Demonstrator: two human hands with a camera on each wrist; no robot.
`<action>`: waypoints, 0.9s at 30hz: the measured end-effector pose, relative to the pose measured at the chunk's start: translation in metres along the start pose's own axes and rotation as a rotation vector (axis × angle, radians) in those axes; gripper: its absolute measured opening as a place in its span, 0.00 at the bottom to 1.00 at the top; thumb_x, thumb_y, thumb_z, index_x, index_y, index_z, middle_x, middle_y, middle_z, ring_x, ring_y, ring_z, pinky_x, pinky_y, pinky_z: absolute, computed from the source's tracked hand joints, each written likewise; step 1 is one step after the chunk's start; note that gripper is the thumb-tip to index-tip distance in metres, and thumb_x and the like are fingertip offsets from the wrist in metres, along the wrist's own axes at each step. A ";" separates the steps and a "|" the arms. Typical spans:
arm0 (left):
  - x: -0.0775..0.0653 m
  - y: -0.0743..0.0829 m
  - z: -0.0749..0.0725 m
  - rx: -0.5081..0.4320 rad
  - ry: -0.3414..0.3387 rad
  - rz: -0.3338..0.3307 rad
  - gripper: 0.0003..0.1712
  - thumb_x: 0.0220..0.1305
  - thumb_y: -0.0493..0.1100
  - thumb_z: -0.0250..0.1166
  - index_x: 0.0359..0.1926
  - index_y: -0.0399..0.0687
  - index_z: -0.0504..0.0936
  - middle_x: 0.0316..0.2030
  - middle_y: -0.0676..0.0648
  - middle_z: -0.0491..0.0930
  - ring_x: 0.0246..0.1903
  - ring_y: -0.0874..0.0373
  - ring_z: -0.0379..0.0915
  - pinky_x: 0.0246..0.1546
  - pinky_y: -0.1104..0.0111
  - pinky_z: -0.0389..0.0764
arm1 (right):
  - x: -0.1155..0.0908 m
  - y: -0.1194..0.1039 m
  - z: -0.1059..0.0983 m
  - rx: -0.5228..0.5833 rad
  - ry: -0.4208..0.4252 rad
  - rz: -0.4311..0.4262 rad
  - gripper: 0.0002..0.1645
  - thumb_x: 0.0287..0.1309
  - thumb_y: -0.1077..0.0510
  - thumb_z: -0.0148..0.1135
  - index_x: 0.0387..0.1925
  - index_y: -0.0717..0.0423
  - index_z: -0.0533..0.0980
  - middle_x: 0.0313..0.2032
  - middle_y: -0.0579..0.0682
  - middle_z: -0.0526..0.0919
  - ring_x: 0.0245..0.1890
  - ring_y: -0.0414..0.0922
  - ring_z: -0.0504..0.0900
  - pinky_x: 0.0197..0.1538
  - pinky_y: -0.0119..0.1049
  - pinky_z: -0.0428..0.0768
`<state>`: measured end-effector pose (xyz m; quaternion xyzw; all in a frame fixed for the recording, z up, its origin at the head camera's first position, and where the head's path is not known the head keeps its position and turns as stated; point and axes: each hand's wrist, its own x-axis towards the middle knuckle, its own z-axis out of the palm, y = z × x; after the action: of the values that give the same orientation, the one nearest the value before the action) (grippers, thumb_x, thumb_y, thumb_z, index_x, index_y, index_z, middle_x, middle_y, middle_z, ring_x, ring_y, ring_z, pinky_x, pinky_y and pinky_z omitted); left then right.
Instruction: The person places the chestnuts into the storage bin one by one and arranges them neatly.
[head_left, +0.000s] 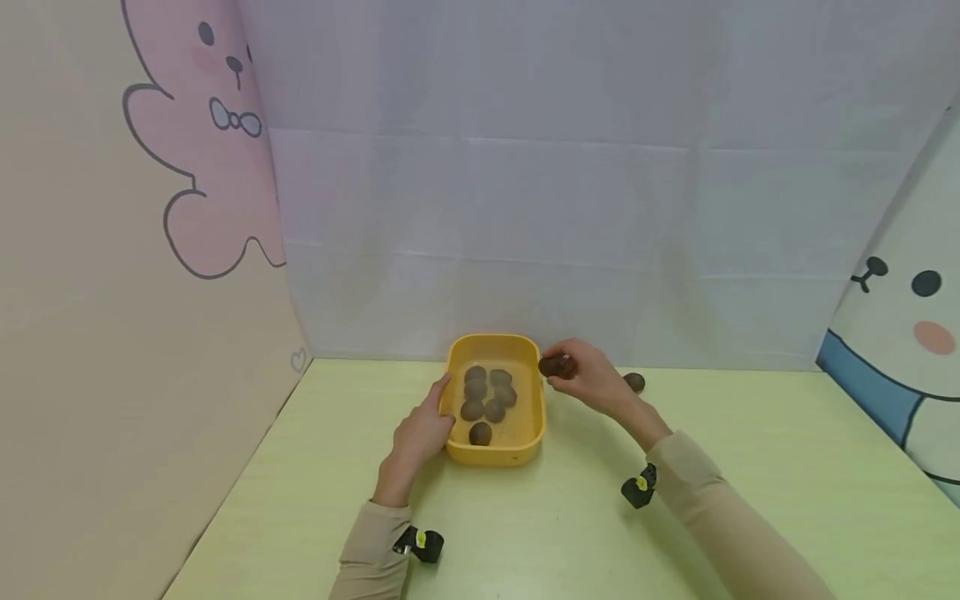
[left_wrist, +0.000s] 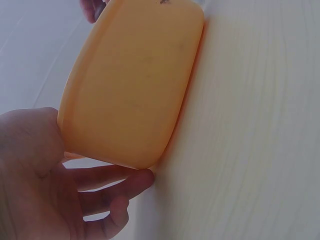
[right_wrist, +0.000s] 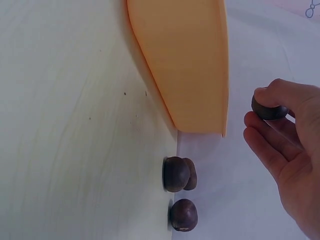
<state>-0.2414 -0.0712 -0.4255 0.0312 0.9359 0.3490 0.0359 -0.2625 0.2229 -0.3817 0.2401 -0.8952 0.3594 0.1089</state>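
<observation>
A yellow plastic container (head_left: pixel 491 456) stands on the table with several dark brown chestnuts (head_left: pixel 480 433) lying inside. My left hand (head_left: pixel 422 433) holds it by its left wall; in the left wrist view the fingers curl against the side of the container (left_wrist: pixel 130 90). Just beyond the opposite rim, my right hand (head_left: pixel 594 377) pinches a chestnut (right_wrist: pixel 270 111) between thumb and fingertips, raised above the tabletop. In the right wrist view, loose chestnuts (right_wrist: pixel 176 174) lie at the table's back edge, one of them partly hidden behind another.
A white cloth (head_left: pixel 570 208) hangs behind the pale green-yellow table (head_left: pixel 525 533), close to the container's far end. Cartoon-printed panels stand at the left (head_left: pixel 202 167) and right (head_left: pixel 900 333). Another loose chestnut (head_left: pixel 634 382) shows behind my right wrist.
</observation>
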 end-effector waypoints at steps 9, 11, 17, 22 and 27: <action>0.002 -0.002 0.000 -0.005 -0.005 0.008 0.40 0.64 0.42 0.55 0.77 0.62 0.57 0.44 0.38 0.82 0.23 0.51 0.69 0.23 0.63 0.64 | 0.006 -0.009 0.015 -0.010 -0.039 -0.074 0.21 0.52 0.66 0.71 0.50 0.60 0.79 0.43 0.54 0.83 0.36 0.45 0.82 0.40 0.35 0.82; 0.001 -0.002 0.000 -0.004 -0.004 0.007 0.40 0.64 0.42 0.55 0.77 0.62 0.57 0.45 0.37 0.82 0.24 0.51 0.70 0.23 0.63 0.64 | 0.007 -0.012 0.018 -0.004 -0.057 -0.071 0.20 0.53 0.66 0.71 0.50 0.60 0.79 0.44 0.54 0.82 0.36 0.44 0.82 0.40 0.34 0.82; 0.001 -0.003 -0.001 -0.013 -0.004 -0.001 0.40 0.64 0.42 0.55 0.77 0.63 0.57 0.46 0.38 0.82 0.24 0.52 0.69 0.23 0.63 0.64 | 0.008 -0.020 0.026 0.006 -0.098 -0.069 0.20 0.54 0.65 0.70 0.50 0.60 0.78 0.45 0.55 0.81 0.37 0.46 0.82 0.43 0.40 0.83; 0.001 -0.006 -0.001 -0.013 -0.001 0.000 0.40 0.64 0.43 0.55 0.77 0.63 0.57 0.42 0.39 0.82 0.21 0.53 0.68 0.22 0.64 0.64 | 0.008 -0.026 0.032 0.001 -0.121 -0.073 0.21 0.54 0.65 0.70 0.51 0.60 0.78 0.45 0.54 0.81 0.37 0.48 0.82 0.42 0.38 0.82; 0.002 -0.007 -0.001 -0.013 0.003 0.006 0.40 0.64 0.43 0.55 0.76 0.64 0.57 0.37 0.40 0.82 0.20 0.53 0.67 0.21 0.64 0.64 | 0.007 -0.029 0.037 0.003 -0.135 -0.051 0.22 0.54 0.65 0.70 0.52 0.59 0.78 0.46 0.54 0.82 0.37 0.46 0.82 0.41 0.36 0.82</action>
<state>-0.2437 -0.0765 -0.4292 0.0334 0.9335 0.3553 0.0337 -0.2549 0.1761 -0.3883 0.2865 -0.8936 0.3408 0.0569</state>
